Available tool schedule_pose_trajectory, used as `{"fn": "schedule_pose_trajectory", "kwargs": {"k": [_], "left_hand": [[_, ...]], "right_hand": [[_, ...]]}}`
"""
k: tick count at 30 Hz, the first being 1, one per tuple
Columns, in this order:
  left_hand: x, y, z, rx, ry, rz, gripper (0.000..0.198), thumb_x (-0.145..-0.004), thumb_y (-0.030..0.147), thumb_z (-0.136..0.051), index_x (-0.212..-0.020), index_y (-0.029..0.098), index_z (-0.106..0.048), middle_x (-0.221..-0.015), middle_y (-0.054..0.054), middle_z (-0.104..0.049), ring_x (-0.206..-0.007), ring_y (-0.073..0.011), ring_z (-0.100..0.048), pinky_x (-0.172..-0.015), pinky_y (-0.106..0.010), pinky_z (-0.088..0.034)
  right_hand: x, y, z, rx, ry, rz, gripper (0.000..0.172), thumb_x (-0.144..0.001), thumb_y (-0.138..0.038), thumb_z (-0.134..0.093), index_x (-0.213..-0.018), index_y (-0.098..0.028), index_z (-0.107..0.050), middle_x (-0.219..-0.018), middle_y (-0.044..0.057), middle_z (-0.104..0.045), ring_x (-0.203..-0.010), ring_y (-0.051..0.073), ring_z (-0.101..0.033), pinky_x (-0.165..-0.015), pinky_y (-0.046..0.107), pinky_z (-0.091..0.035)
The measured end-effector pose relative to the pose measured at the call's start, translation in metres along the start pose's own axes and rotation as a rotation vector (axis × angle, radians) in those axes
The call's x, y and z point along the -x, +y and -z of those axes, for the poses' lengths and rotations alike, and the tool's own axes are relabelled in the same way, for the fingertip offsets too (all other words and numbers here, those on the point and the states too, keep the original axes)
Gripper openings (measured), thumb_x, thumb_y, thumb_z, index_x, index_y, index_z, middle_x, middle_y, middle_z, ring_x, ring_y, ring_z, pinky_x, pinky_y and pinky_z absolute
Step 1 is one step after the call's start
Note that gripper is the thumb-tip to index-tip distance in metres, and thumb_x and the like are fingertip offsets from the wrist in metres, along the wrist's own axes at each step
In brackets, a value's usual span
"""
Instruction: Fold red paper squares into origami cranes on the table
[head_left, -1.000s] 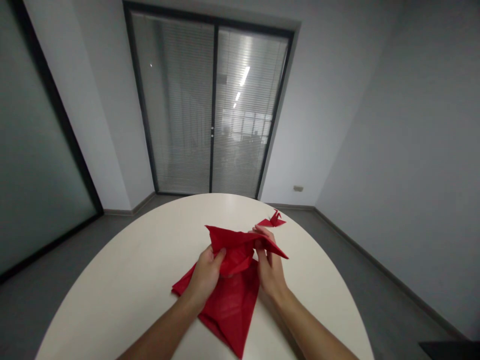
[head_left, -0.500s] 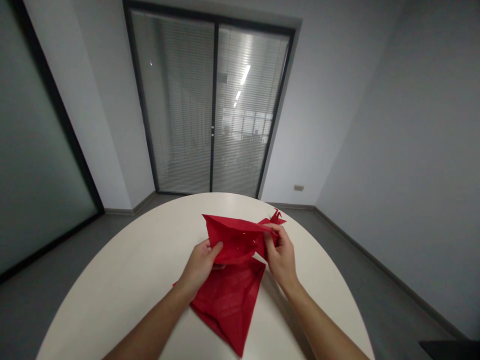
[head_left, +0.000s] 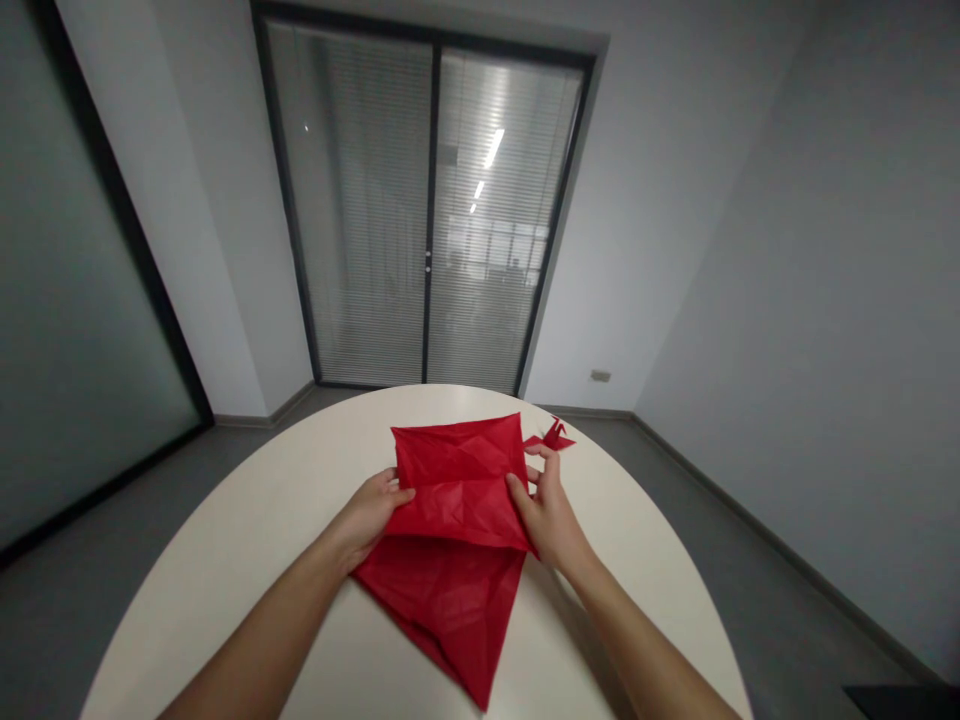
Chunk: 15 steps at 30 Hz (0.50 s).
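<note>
A large sheet of red paper [head_left: 457, 530] lies partly unfolded on the round white table [head_left: 285, 520], its far part held up off the surface. My left hand [head_left: 371, 510] pinches the sheet's left edge with the thumb on top. My right hand [head_left: 547, 510] grips the right edge, thumb on the paper and fingers partly behind it. The near part of the sheet tapers to a point toward me. A small red folded paper crane [head_left: 553, 436] stands on the table just beyond my right hand.
The table's far rim [head_left: 450, 390] curves in front of a glass double door with blinds [head_left: 427, 210]. Grey floor surrounds the table, with grey walls to the right and a dark glass panel to the left.
Both hands have drawn apart and spread the crumpled upper part of the red paper into a wider, flatter panel. The view has shifted slightly.
</note>
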<state>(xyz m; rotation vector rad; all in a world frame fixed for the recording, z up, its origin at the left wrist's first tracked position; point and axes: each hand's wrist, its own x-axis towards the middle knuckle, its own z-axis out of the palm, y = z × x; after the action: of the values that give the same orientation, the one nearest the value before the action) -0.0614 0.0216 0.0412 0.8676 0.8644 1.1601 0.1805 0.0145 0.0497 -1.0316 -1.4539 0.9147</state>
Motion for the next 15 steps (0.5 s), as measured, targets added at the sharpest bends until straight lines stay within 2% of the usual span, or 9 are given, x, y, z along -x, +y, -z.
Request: {"fn": "schedule_pose_trajectory", "kwargs": {"k": [2, 4, 6, 8, 10, 12, 15], "left_hand": [[-0.004, -0.003, 0.009, -0.072, 0.061, -0.036, 0.045, -0.061, 0.008, -0.076, -0.102, 0.014, -0.058, -0.082, -0.007, -0.077, -0.067, -0.0235, -0.074, -0.06, -0.03, -0.058], [-0.009, -0.006, 0.021, -0.172, 0.073, -0.023, 0.048, -0.061, 0.007, -0.074, -0.104, 0.015, -0.056, -0.079, -0.006, -0.076, -0.064, -0.0227, -0.073, -0.057, -0.029, -0.056], [-0.014, -0.008, 0.031, -0.279, 0.081, 0.008, 0.044, -0.062, 0.009, -0.072, -0.103, 0.015, -0.055, -0.077, -0.006, -0.075, -0.062, -0.0221, -0.072, -0.054, -0.028, -0.054], [-0.017, -0.008, 0.037, -0.39, 0.116, 0.029, 0.043, -0.063, 0.011, -0.071, -0.103, 0.014, -0.055, -0.075, -0.005, -0.075, -0.057, -0.021, -0.069, -0.05, -0.027, -0.052], [-0.016, -0.005, 0.038, -0.477, 0.044, 0.023, 0.043, -0.066, 0.016, -0.07, -0.107, 0.014, -0.056, -0.082, -0.007, -0.075, -0.063, -0.0215, -0.07, -0.052, -0.027, -0.052], [-0.012, -0.002, 0.035, -0.554, -0.088, -0.021, 0.043, -0.07, 0.022, -0.069, -0.111, 0.014, -0.057, -0.094, -0.01, -0.076, -0.076, -0.0228, -0.072, -0.059, -0.028, -0.054], [-0.003, 0.003, 0.027, -0.668, -0.194, -0.107, 0.044, -0.078, 0.027, -0.062, -0.12, 0.015, -0.057, -0.11, -0.012, -0.073, -0.089, -0.0231, -0.071, -0.072, -0.031, -0.055]], "right_hand": [[0.005, -0.001, -0.003, 0.054, -0.065, -0.047, 0.039, -0.09, -0.045, -0.058, -0.107, -0.029, -0.027, -0.1, 0.002, -0.068, -0.051, 0.013, -0.063, -0.043, 0.024, -0.049], [0.011, -0.001, -0.005, 0.152, -0.151, -0.149, 0.036, -0.089, -0.041, -0.057, -0.1, -0.028, -0.026, -0.084, -0.002, -0.067, -0.036, 0.01, -0.052, -0.032, 0.02, -0.038], [0.015, -0.003, -0.006, 0.256, -0.24, -0.258, 0.031, -0.089, -0.036, -0.056, -0.097, -0.027, -0.028, -0.066, -0.007, -0.063, -0.031, 0.01, -0.048, -0.03, 0.018, -0.033], [0.016, -0.004, -0.005, 0.313, -0.305, -0.337, 0.026, -0.089, -0.031, -0.056, -0.097, -0.026, -0.031, -0.059, -0.007, -0.062, -0.035, 0.011, -0.051, -0.033, 0.018, -0.035], [0.016, -0.007, -0.003, 0.324, -0.347, -0.392, 0.023, -0.09, -0.03, -0.055, -0.096, -0.025, -0.033, -0.061, -0.005, -0.065, -0.038, 0.012, -0.054, -0.036, 0.018, -0.038], [0.014, -0.012, 0.001, 0.391, -0.345, -0.414, 0.021, -0.091, -0.032, -0.054, -0.094, -0.025, -0.035, -0.065, -0.002, -0.068, -0.041, 0.013, -0.056, -0.04, 0.021, -0.04], [0.013, -0.025, 0.008, 0.797, -0.219, -0.309, 0.027, -0.085, -0.041, -0.064, -0.086, -0.022, -0.045, -0.072, 0.005, -0.069, -0.061, 0.02, -0.065, -0.053, 0.027, -0.044]]}}
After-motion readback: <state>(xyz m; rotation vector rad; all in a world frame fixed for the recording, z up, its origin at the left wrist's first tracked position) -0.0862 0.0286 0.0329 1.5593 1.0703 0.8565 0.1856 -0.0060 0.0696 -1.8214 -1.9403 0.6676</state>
